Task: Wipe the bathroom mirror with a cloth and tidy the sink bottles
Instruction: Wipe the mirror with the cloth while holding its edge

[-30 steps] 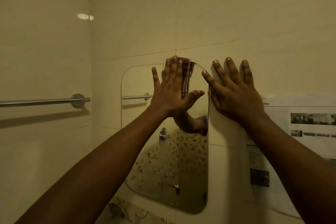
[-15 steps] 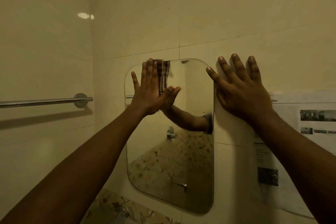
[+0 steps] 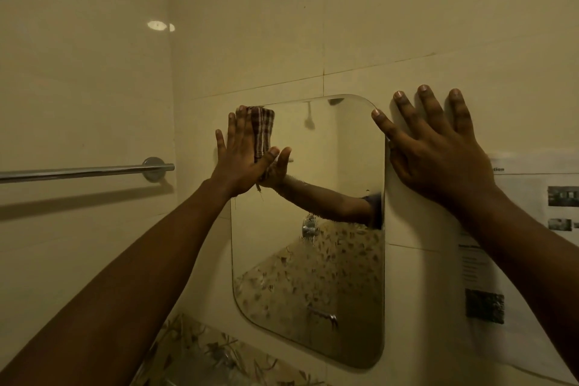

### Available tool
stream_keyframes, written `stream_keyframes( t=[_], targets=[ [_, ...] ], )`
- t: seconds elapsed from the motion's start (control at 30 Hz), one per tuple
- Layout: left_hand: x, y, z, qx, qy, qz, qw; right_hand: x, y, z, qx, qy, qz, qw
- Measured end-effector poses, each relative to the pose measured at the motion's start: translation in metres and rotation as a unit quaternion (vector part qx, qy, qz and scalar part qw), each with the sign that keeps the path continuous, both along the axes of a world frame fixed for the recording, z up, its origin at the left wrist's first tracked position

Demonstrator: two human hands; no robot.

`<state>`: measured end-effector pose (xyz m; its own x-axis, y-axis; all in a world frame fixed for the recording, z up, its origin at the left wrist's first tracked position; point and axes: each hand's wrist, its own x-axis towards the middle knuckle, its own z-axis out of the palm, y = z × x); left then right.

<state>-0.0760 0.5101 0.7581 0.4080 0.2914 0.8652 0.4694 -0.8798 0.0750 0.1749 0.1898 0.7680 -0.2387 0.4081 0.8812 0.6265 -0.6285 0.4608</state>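
Head view: presses a checked woven cloth (image 3: 262, 131) flat against the top left corner of the mirror (image 3: 329, 260) with the left hand (image 3: 242, 160), fingers straight and together, thumb spread toward the glass. Keeps most of the cloth under palm and fingers, with only a folded strip showing beside the fingertips. Lays the right hand (image 3: 438, 150) wide and flat on the glossy tiled wall just right of the frameless, round-cornered mirror. Passes a chrome towel rail (image 3: 84, 170) at left, a printed paper sheet (image 3: 532, 197) at right. Has slid the cloth leftward along the top edge since half a second ago.
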Motion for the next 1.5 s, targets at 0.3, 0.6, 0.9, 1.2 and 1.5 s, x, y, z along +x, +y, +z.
stream_keyframes(
  t=[0.3,0.6,0.9,1.2,1.5],
  targets=[
    [0.0,0.007,-0.001,-0.108,-0.06,-0.012,0.992,0.0,0.0,-0.001,0.0,0.001,-0.002,1.0],
    [0.025,-0.037,0.015,-0.29,-0.168,-0.003,0.942,-0.004,-0.001,-0.001,0.001,0.004,0.001,1.0],
    [0.038,-0.069,0.02,-0.267,-0.157,-0.017,0.951,-0.005,-0.001,-0.001,-0.001,0.007,-0.002,1.0],
    [0.072,-0.125,0.025,-0.128,-0.075,-0.024,0.989,-0.006,-0.002,-0.002,0.002,0.008,0.002,1.0],
    [0.101,-0.175,0.022,-0.043,-0.033,-0.044,0.998,-0.007,-0.002,-0.002,-0.001,0.005,0.001,1.0]
  ],
)
